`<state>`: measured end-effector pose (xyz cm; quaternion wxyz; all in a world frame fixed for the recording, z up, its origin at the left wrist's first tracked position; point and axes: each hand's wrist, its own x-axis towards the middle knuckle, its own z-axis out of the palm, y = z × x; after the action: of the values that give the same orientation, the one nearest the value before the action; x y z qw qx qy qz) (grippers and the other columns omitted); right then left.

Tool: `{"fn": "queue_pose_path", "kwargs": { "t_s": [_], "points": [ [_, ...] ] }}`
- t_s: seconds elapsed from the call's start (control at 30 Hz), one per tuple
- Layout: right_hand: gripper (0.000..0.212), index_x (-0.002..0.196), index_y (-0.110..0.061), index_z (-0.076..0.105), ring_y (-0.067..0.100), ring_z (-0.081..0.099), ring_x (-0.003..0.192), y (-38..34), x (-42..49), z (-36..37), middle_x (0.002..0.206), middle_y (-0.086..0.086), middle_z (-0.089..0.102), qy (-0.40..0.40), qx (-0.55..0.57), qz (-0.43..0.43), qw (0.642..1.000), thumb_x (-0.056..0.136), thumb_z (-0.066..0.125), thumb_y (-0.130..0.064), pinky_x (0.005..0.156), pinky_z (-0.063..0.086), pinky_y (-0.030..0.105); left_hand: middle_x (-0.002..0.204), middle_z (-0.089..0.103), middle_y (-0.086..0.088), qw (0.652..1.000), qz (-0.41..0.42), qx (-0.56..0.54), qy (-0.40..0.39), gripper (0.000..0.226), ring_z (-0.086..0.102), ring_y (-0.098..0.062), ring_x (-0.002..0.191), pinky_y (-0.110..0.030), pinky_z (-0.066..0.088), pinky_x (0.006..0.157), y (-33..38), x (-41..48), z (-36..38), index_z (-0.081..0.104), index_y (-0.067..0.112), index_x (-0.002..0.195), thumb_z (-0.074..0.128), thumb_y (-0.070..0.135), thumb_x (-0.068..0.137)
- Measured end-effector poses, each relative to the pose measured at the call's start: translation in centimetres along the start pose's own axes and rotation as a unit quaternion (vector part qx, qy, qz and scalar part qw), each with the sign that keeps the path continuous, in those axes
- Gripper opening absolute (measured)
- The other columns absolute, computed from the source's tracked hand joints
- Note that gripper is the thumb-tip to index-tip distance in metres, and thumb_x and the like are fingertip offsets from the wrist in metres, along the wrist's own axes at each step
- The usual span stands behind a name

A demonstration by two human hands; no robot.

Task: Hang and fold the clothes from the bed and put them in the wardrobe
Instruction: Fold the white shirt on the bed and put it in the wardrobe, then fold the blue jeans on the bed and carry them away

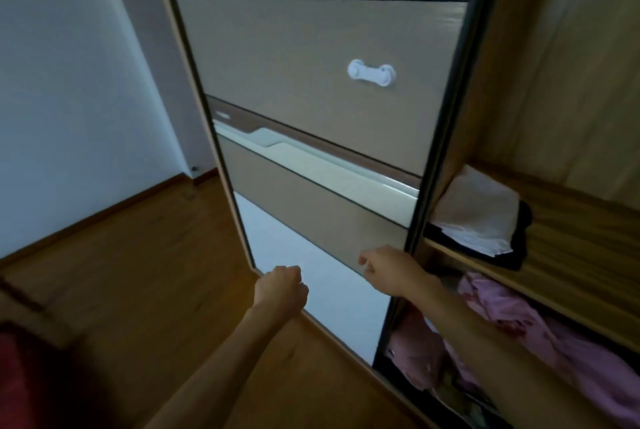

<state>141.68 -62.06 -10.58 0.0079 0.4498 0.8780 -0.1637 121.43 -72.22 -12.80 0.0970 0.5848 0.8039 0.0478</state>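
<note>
Head view, left hand (282, 286): your fingers curled closed, empty, 6 o'clock.
Right hand (388, 271): your fingers half hidden, grip unclear, at wardrobe door (311, 82) edge.
Pink clothes (519, 318): 4 o'clock, partly behind your arm.

A pale wall (69, 82) meets a brown wooden floor (138, 273) along a wooden skirting board (104, 217). Beside it stands the beige wardrobe door (311, 48). The light is dim and bluish. Something red (14, 376), perhaps furniture, sits lower left.

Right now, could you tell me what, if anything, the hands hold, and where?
The left hand is an empty fist. The right hand curls beside the dark edge of the beige sliding wardrobe door; any grip there cannot be told.
</note>
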Motion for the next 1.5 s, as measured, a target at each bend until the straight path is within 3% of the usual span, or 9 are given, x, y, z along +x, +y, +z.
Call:
{"fn": "queue_pose_path", "kwargs": {
  "t_s": [0.17,0.43,0.57,0.67,0.87,1.07,1.2,1.3,1.5],
  "points": [
    [0.035,0.131,-0.019,0.057,0.022,0.06,0.11,-10.3,3.3,3.7,0.126,0.004,0.064,-0.027,-0.014,-0.047,0.998,0.098,0.047,-0.025,0.087,0.045,0.03,0.087,0.065,0.002,0.996,-0.086,-0.004,-0.014,0.022,0.06,-0.013,0.073,-0.026,0.048,0.06,-11.8,-3.3,-1.7,0.065,0.016,0.094,0.043,0.019,0.097],
    [0.024,0.113,-0.017,0.063,0.021,0.065,0.09,-27.2,8.6,8.5,0.109,0.005,0.068,-0.089,-0.045,-0.157,0.983,0.099,0.049,-0.031,0.073,0.044,0.024,0.088,0.063,0.006,0.984,-0.172,-0.031,-0.044,0.018,0.061,-0.009,0.075,-0.02,0.046,0.057,-29.0,-8.5,-3.5,0.064,0.02,0.099,0.047,0.026,0.098],
    [0.021,0.115,-0.02,0.064,0.02,0.065,0.093,-34.8,12.0,10.8,0.111,0.003,0.067,-0.124,-0.078,-0.226,0.963,0.098,0.053,-0.027,0.081,0.053,0.028,0.089,0.058,0.003,0.968,-0.246,-0.029,-0.038,0.021,0.057,-0.015,0.077,-0.027,0.045,0.066,-35.6,-11.4,-4.3,0.064,0.016,0.103,0.047,0.026,0.095],
    [0.025,0.12,-0.02,0.063,0.019,0.064,0.097,-40.5,15.2,12.6,0.115,0.002,0.066,-0.159,-0.105,-0.28,0.941,0.098,0.052,-0.024,0.087,0.057,0.036,0.099,0.065,-0.003,0.949,-0.311,-0.03,-0.038,0.023,0.065,-0.026,0.09,-0.032,0.047,0.069,-40.4,-13.3,-4.2,0.063,0.015,0.101,0.046,0.028,0.093],
    [0.031,0.128,-0.021,0.06,0.014,0.063,0.096,-51.8,23.1,17.0,0.121,0.001,0.064,-0.209,-0.147,-0.386,0.887,0.099,0.05,-0.022,0.082,0.056,0.029,0.115,0.066,-0.009,0.898,-0.436,-0.03,-0.052,0.028,0.064,-0.03,0.106,-0.037,0.051,0.083,-50.2,-14.9,-4.1,0.064,0.013,0.112,0.046,0.025,0.095],
    [0.03,0.127,-0.023,0.06,0.013,0.063,0.1,-62.4,29.6,18.7,0.12,0.0,0.065,-0.234,-0.152,-0.471,0.837,0.098,0.052,-0.024,0.086,0.055,0.03,0.126,0.062,-0.008,0.83,-0.553,-0.064,-0.026,0.047,0.064,-0.03,0.11,-0.032,0.042,0.07,-57.3,-15.7,-6.1,0.044,0.022,0.142,0.046,0.022,0.095],
    [0.032,0.125,-0.022,0.063,0.018,0.064,0.105,-68.0,32.5,20.0,0.121,0.001,0.066,-0.235,-0.167,-0.522,0.803,0.095,0.051,-0.022,0.088,0.055,0.035,0.098,0.066,0.0,0.798,-0.597,-0.062,-0.053,0.029,0.067,-0.025,0.096,-0.032,0.047,0.068,-59.9,-15.9,-8.2,0.061,0.017,0.114,0.044,0.026,0.093],
    [0.032,0.125,-0.024,0.063,0.016,0.065,0.105,-71.6,33.8,21.8,0.122,0.0,0.066,-0.25,-0.181,-0.546,0.779,0.094,0.053,-0.022,0.088,0.056,0.035,0.075,0.052,0.006,0.774,-0.628,-0.074,-0.042,0.02,0.064,-0.023,0.082,-0.031,0.044,0.062,-61.9,-16.3,-7.9,0.062,0.02,0.092,0.043,0.026,0.09],
    [0.029,0.119,-0.022,0.065,0.019,0.065,0.105,-79.4,36.2,25.5,0.118,0.0,0.068,-0.264,-0.203,-0.583,0.741,0.093,0.053,-0.023,0.089,0.055,0.038,0.071,0.053,0.007,0.74,-0.664,-0.096,-0.047,0.022,0.062,-0.021,0.073,-0.031,0.048,0.062,-68.0,-17.3,-6.9,0.065,0.017,0.092,0.046,0.027,0.092]
  ]
}}
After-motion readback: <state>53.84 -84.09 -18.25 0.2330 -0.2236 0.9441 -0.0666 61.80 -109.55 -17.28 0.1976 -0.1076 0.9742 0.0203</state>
